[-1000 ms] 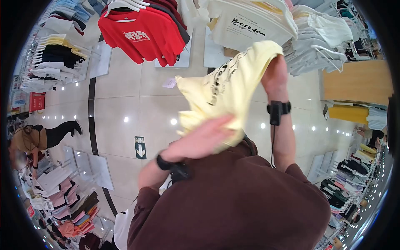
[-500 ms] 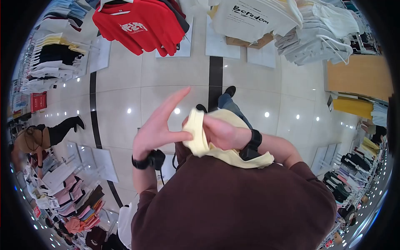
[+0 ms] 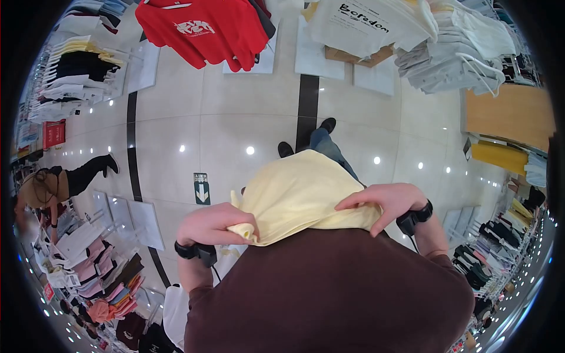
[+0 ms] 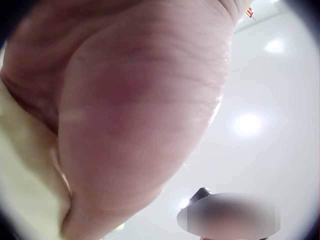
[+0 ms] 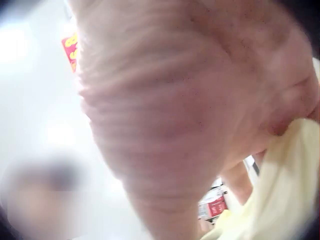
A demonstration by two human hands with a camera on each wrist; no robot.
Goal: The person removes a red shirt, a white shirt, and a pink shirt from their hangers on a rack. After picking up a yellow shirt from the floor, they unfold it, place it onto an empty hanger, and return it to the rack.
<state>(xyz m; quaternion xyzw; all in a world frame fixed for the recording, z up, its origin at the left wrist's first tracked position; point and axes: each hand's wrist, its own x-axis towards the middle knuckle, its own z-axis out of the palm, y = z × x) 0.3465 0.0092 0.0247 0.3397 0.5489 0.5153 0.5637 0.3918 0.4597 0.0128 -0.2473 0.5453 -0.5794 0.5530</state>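
Note:
A pale yellow garment [image 3: 300, 191] is spread between both hands in front of the brown shirt, its printed side not showing. At its left edge my left hand [image 3: 215, 225] grips a bunched bit of cloth, fingers curled round it. My right hand [image 3: 391, 203] pinches the right edge between thumb and fingers. In the left wrist view the palm [image 4: 125, 100] fills most of the picture, with yellow cloth [image 4: 25, 165] along the left. The right wrist view has the palm [image 5: 170, 110] beside yellow cloth [image 5: 285, 185] at lower right.
Red shirts [image 3: 206, 32] and white shirts [image 3: 371, 26] hang ahead. A wooden panel [image 3: 509, 115] stands at right. Clothes racks line both sides. On the left, a person in a tan top [image 3: 44, 188] bends by a rack. Someone's jeans [image 3: 329, 147] and dark shoes show beyond the garment.
The yellow garment went from raised, print showing, to gathered around the right hand, and now is spread out low. The left hand, free half a second ago, now grips its left edge.

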